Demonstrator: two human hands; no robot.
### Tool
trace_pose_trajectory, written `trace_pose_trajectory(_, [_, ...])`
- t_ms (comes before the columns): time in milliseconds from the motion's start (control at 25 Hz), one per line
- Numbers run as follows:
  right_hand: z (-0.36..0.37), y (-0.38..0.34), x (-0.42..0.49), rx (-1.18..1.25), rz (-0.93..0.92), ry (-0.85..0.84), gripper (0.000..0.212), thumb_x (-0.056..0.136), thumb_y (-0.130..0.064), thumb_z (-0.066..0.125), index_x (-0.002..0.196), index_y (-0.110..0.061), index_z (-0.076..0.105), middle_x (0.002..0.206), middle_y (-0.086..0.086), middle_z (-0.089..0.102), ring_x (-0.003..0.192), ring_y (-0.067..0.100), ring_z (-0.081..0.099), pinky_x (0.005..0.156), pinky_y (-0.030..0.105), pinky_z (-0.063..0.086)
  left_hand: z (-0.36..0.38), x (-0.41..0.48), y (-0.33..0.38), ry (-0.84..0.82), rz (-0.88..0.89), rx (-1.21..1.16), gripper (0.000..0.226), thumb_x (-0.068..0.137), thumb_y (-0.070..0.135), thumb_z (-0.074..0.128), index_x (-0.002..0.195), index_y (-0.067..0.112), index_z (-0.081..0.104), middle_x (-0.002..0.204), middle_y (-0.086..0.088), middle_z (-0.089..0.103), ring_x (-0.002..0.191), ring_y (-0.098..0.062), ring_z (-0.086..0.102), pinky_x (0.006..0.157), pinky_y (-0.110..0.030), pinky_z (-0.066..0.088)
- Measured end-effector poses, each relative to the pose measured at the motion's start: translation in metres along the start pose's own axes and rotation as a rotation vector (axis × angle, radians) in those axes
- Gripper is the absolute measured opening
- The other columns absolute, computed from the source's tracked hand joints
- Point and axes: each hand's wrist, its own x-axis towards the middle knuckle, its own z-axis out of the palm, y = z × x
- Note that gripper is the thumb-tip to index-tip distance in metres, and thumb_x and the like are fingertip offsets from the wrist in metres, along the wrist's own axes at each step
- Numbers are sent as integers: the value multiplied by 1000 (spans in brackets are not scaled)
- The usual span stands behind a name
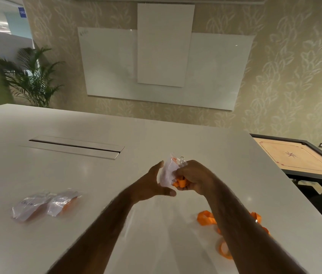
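While the right hand (pixel 192 177) curls round a folded orange fabric strap (pixel 180 183) partly inside a crinkled clear plastic pouch (pixel 166 173) above the white table (pixel 97 175), the left hand (pixel 149 184) lays straight fingers against that pouch.

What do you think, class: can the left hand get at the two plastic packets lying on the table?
Probably yes. The left hand is open beside the bag that the right hand grips, and the packets lie on its side of the table, nothing between.

Two packets (pixel 45 204) left on the table (pixel 116 135), lanyards (pixel 207 217) right.
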Motion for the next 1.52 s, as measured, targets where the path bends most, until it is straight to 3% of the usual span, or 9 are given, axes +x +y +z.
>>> trace_pose_trajectory(160, [4,-6,1,-163,66,0,23,82,-12,77,99,-9,62,95,13,61,85,25,61,57,27,54,7,0,-5,129,56,25,64,74,23,90,122,30,49,124,15,59,112,1,56,91,-21,48])
trace_pose_trajectory(360, [-1,-15,1,-284,-66,-25,25,82,-35,78,84,-12,69,69,1,63,46,9,59,47,21,47,10,4,-12,192,-23,229,64,63,42,78,111,15,45,117,-2,53,109,-23,54,86,-36,50])
trace_pose_trajectory(520, [4,-18,6,-422,-224,153,33,92,-33,64,83,-2,69,70,5,60,53,11,55,45,20,42,10,5,-11,216,1,285,81,65,43,86,125,10,44,124,-2,54,114,-23,55,97,-43,49])
trace_pose_trajectory(760, [12,-19,4,-782,-280,142,29,98,-18,57,103,7,71,86,16,63,79,21,62,55,7,36,19,3,-3,191,47,231,80,69,48,82,133,17,47,107,25,45,93,11,51,72,6,35])
trace_pose_trajectory(920, [10,-23,-1,-654,-171,4,25,94,-14,59,104,6,69,86,14,60,86,26,66,55,5,41,21,1,-3,193,50,184,71,79,23,83,136,14,42,125,6,51,114,-12,53,94,-17,46])
trace_pose_trajectory(1000, [4,-30,-9,-330,-47,-143,18,90,-10,60,101,3,66,88,13,64,81,25,66,66,26,55,18,-2,0,194,34,197,71,80,14,79,140,10,40,134,-5,49,123,-22,51,102,-38,48])
trace_pose_trajectory(1120, [-4,-32,-11,-93,-37,-197,21,92,8,54,109,10,67,98,20,69,87,28,71,77,36,61,17,-3,-1,190,48,205,60,77,9,73,131,3,46,122,-13,55,112,-28,58,95,-42,53])
trace_pose_trajectory(1320, [9,-27,-9,-587,-283,66,16,82,-7,71,96,1,75,94,17,75,84,25,74,81,32,61,21,5,-1,181,32,208,53,84,6,73,128,13,43,113,0,51,103,-15,55,77,-7,42])
trace_pose_trajectory(1520, [16,-23,-8,-1025,-313,124,31,96,-15,55,116,4,70,103,16,70,84,16,56,63,9,42,22,0,-1,207,65,132,61,80,10,72,132,17,41,120,1,54,108,-19,59,74,-14,45])
